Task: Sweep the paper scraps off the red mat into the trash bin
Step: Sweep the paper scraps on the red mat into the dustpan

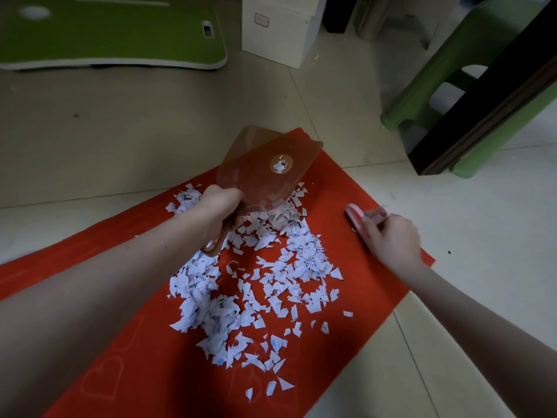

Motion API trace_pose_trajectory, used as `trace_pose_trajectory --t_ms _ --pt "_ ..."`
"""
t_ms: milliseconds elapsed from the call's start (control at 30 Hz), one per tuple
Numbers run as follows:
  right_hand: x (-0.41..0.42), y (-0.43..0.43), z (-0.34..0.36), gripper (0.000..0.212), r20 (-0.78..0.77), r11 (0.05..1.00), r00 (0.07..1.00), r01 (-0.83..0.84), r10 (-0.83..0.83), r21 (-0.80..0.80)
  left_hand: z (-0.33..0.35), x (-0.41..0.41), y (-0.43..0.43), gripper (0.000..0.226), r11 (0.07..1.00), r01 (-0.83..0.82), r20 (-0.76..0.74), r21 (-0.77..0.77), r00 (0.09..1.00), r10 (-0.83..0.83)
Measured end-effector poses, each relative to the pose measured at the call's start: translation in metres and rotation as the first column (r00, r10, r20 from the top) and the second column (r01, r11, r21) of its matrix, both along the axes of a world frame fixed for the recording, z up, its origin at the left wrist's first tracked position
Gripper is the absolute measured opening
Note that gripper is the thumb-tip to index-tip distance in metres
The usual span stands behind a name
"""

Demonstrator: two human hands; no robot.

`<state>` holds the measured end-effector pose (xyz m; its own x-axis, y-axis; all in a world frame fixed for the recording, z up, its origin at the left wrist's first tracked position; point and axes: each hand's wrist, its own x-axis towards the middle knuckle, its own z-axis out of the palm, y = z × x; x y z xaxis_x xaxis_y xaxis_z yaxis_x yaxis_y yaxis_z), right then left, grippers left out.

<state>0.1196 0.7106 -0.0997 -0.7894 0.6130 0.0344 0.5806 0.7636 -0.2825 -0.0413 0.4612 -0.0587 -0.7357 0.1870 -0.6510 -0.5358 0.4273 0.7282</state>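
Bordering mat [372, 285]: green stool [437, 95], white box [277, 28].

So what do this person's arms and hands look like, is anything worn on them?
Nothing is worn. The left hand and right hand have no gloves, and no watch or bracelet shows at either wrist. The left forearm and right forearm are uncovered as far as the picture goes: no sleeve comes into view, and there are no cables or markings.

Dim soft light, wide-angle edge distortion
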Motion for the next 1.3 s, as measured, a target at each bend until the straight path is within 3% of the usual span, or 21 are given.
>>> trace_pose_trajectory --t_ms 67,167,233,333,500,567,633,733,833,900,967,1067,1133,1200,1300 --pt "0.004 -0.014 0.006 0.024 -0.109 0.969 0.989 -0.123 0.101 -0.213 -0.001 0.002 0.001 0.014 1.000 0.008 0.008 -0.002 1.000 -0.008" --pt "0.006 -0.020 0.028 0.016 -0.341 0.882 0.939 -0.191 0.037 -0.431 -0.001 0.003 0.001 0.018 1.000 0.012 0.002 -0.010 1.000 -0.012" --pt "0.007 -0.012 0.035 0.018 -0.382 0.904 0.924 -0.181 0.022 -0.387 -0.001 0.003 0.001 0.018 1.000 0.012 0.002 -0.015 1.000 -0.012" --pt "0.007 0.005 0.035 0.021 -0.327 0.967 0.945 -0.079 -0.005 -0.242 -0.003 0.003 0.000 0.017 1.000 0.009 0.010 -0.007 1.000 -0.009" --pt "0.005 0.006 0.009 0.036 -0.072 0.996 0.996 0.042 -0.047 -0.073 -0.003 0.006 0.002 0.016 1.000 0.014 0.015 0.019 1.000 -0.014" --pt "0.004 -0.003 0.007 0.030 -0.095 0.987 0.995 -0.017 0.002 -0.160 -0.003 0.009 0.005 0.015 0.999 0.017 0.010 0.027 1.000 -0.018" --pt "0.003 -0.008 0.014 0.020 -0.264 0.934 0.964 -0.081 -0.014 -0.348 -0.004 0.009 0.007 0.014 0.999 0.012 0.009 0.049 1.000 -0.012" --pt "0.003 -0.006 0.029 0.017 -0.423 0.877 0.895 -0.085 -0.141 -0.473 -0.005 0.009 0.009 0.016 0.996 0.026 0.002 0.085 1.000 -0.026" --pt "0.001 0.000 0.034 0.019 -0.462 0.797 0.832 -0.039 -0.309 -0.603 -0.006 0.009 0.012 0.018 0.994 0.043 -0.008 0.103 0.999 -0.043" --pt "-0.001 0.010 0.032 0.019 -0.444 0.870 0.851 0.031 -0.282 -0.493 -0.006 0.009 0.017 0.021 0.992 0.061 -0.001 0.106 0.998 -0.061" --pt "-0.004 0.020 0.025 0.018 -0.405 0.969 0.905 0.034 -0.133 -0.243 -0.008 0.011 0.021 0.022 0.991 0.077 0.013 0.110 0.997 -0.079" --pt "-0.008 0.033 0.007 0.024 -0.282 0.989 0.949 -0.147 0.143 0.006 -0.010 0.014 0.027 0.024 0.991 0.092 0.023 0.099 0.995 -0.095" --pt "-0.011 0.037 -0.004 0.023 -0.135 0.950 0.946 -0.275 0.294 0.148 -0.011 0.016 0.029 0.023 0.991 0.098 0.021 0.088 0.995 -0.100" --pt "-0.015 0.036 -0.014 0.011 0.008 0.850 0.904 -0.405 0.427 0.337 -0.011 0.016 0.029 0.020 0.992 0.088 0.026 0.092 0.995 -0.091" --pt "-0.026 0.029 -0.022 0.012 0.316 0.703 0.817 -0.577 0.483 0.416 -0.013 0.014 0.026 0.019 0.994 0.072 0.029 0.078 0.997 -0.075"
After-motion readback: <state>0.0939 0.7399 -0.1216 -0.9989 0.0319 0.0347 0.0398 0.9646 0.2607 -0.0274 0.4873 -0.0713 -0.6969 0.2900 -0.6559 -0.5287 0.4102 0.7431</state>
